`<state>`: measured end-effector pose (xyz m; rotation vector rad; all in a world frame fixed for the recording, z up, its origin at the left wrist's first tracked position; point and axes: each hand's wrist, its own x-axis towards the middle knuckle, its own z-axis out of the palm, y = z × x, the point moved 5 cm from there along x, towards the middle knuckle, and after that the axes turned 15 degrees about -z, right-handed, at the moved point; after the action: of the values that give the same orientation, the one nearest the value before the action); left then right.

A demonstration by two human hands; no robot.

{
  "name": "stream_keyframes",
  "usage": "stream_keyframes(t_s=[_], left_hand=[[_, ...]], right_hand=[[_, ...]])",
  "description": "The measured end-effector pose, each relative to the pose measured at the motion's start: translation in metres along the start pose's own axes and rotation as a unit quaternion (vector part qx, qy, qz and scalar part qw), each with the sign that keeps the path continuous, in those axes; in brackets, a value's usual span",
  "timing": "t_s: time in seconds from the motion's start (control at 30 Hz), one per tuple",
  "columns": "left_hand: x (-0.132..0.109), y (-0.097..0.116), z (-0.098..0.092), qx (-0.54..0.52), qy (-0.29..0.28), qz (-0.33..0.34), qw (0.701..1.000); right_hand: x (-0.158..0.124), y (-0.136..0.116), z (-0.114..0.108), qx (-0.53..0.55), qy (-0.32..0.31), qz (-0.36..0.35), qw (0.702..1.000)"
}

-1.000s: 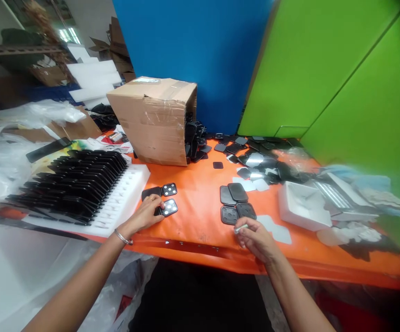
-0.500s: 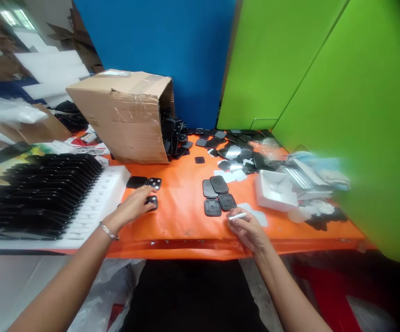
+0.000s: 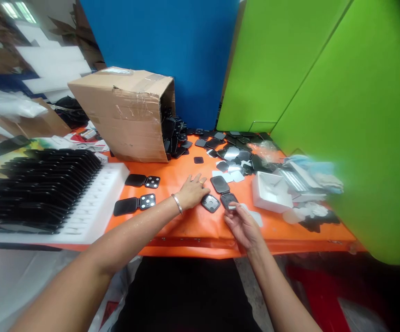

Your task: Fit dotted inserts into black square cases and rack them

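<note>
Left hand (image 3: 192, 191) has crossed from the dotted pair near the foam tray (image 3: 96, 210) to the middle cluster of black squares; fingers spread flat, released, holding nothing, fingertips resting on or just beside one tilted black piece (image 3: 210, 203), which now sits askew compared with half a second ago. Right hand (image 3: 243, 223) stays at the table (image 3: 193, 226) front edge, fingers loosely curled toward a second piece (image 3: 229, 199); the small white stick it pinched earlier is barely visible now, so cannot tell whether it still grips it. The two dotted pieces (image 3: 147, 201) and (image 3: 152, 181) lie untouched beside their black flaps, left of the hands. Judgement: work has shifted from the left pair to the centre group, both hands converging there. Tipped cardboard box (image 3: 130, 115) spills more black parts behind; white dish (image 3: 271, 191) to the right.
</note>
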<state>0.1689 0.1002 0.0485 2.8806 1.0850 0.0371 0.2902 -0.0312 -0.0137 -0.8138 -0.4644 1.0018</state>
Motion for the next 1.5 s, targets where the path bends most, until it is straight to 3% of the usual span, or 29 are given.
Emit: stream_keyframes(t_s=[0.17,0.33,0.5,0.57,0.7,0.83,0.93,1.03,1.17,1.27,1.4,1.5], left_hand=[[-0.047,-0.022,0.001,-0.045,-0.049,-0.083,0.994],[-0.111,-0.022,0.020,-0.210,0.036,-0.178,0.961],[-0.129,-0.013,0.033,-0.245,0.099,-0.257,0.930],[-0.127,-0.014,0.033,-0.256,0.104,-0.256,0.926],[-0.125,-0.018,0.032,-0.286,0.107,-0.233,0.923],[-0.126,-0.019,0.034,-0.304,0.099,-0.242,0.916],[-0.126,-0.018,0.035,-0.307,0.094,-0.254,0.912],[-0.126,-0.016,0.034,-0.303,0.089,-0.263,0.912],[-0.126,-0.015,0.034,-0.299,0.085,-0.272,0.911],[-0.125,-0.014,0.034,-0.296,0.083,-0.265,0.914],[-0.124,-0.013,0.032,-0.289,0.077,-0.259,0.918],[-0.123,-0.013,0.030,-0.289,0.079,-0.254,0.919]], right_hand=[[-0.001,0.003,-0.003,-0.059,-0.009,-0.019,0.998],[-0.014,0.004,0.024,-0.280,-0.096,-0.030,0.955],[-0.017,0.021,0.060,-0.337,-0.153,-0.059,0.927],[-0.014,0.026,0.069,-0.412,-0.191,-0.120,0.883],[-0.010,0.028,0.088,-0.526,-0.302,-0.241,0.758],[-0.005,0.028,0.105,-0.531,-0.410,-0.222,0.707],[0.001,0.027,0.112,-0.568,-0.423,-0.191,0.680],[0.002,0.028,0.112,-0.589,-0.412,-0.177,0.672],[-0.002,0.027,0.105,-0.553,-0.383,-0.199,0.712],[-0.002,0.025,0.100,-0.546,-0.371,-0.203,0.723],[-0.002,0.027,0.101,-0.563,-0.399,-0.169,0.704],[-0.007,0.030,0.106,-0.574,-0.415,-0.198,0.678]])
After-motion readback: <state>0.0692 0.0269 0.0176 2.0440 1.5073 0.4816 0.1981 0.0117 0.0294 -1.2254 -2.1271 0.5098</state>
